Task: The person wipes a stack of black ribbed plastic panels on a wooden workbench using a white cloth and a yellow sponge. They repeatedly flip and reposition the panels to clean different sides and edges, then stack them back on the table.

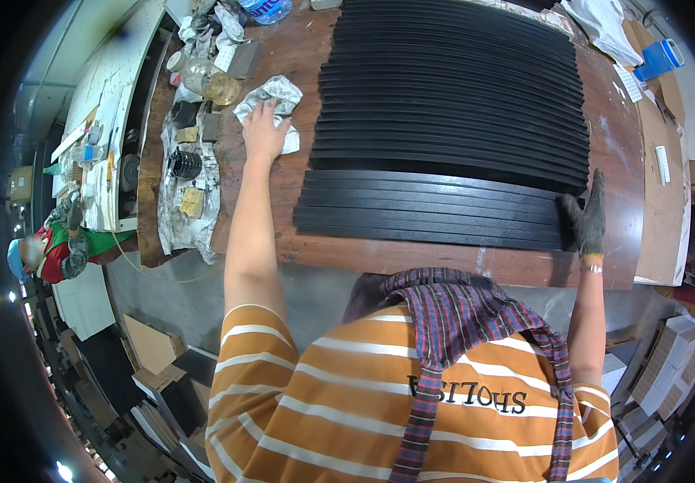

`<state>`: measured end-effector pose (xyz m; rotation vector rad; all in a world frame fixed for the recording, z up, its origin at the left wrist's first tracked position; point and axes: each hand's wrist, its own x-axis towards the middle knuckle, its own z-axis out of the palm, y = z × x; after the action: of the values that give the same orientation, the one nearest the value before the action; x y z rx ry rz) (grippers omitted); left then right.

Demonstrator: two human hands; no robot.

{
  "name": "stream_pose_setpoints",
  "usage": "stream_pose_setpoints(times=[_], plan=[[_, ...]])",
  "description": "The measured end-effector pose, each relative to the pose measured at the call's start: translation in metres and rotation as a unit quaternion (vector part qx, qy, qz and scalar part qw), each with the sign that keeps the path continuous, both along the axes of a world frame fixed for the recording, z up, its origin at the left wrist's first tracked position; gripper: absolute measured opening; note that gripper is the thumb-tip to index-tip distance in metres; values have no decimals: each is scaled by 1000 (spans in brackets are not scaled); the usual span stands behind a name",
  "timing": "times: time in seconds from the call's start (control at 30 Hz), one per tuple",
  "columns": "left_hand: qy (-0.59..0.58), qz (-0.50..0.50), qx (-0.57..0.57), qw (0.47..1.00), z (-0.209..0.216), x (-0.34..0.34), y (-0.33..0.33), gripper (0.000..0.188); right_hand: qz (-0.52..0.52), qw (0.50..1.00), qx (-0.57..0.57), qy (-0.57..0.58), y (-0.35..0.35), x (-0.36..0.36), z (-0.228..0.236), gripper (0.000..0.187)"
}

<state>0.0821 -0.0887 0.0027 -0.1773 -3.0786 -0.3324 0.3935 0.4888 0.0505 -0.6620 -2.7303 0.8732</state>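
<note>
My bare left hand (263, 138) is on a crumpled white rag (281, 90) at the left of the table, fingers curled onto the cloth and thumb apart. My right hand (589, 219), in a dark knitted glove, is open at the right end of several flat black strips (436, 208). Its fingers point away from me, and the thumb reaches over the strip ends. The strips lie side by side along the near edge. Beyond them a large set of black strips (452, 88) lies in close parallel rows.
The brown wooden table (379, 256) carries a plastic jar (212, 83), a black round object (185, 164) and a yellow sponge-like block (192, 203) on a stained cloth at left. A blue jug (658, 60) stands far right. Another person (61, 245) is at the far left.
</note>
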Motion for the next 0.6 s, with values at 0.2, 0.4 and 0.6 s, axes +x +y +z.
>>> stream_pose_setpoints(times=[0.2, 0.4, 0.6], plan=[[172, -13, -176, 969, 33, 34, -9, 43, 232, 955, 169, -70, -86, 38, 33, 110], [-104, 13, 456, 884, 45, 142, -11, 41, 32, 987, -143, 70, -24, 49, -17, 94], [-104, 80, 571, 810, 10, 188, 16, 47, -36, 969, -238, 51, 23, 60, -45, 70]])
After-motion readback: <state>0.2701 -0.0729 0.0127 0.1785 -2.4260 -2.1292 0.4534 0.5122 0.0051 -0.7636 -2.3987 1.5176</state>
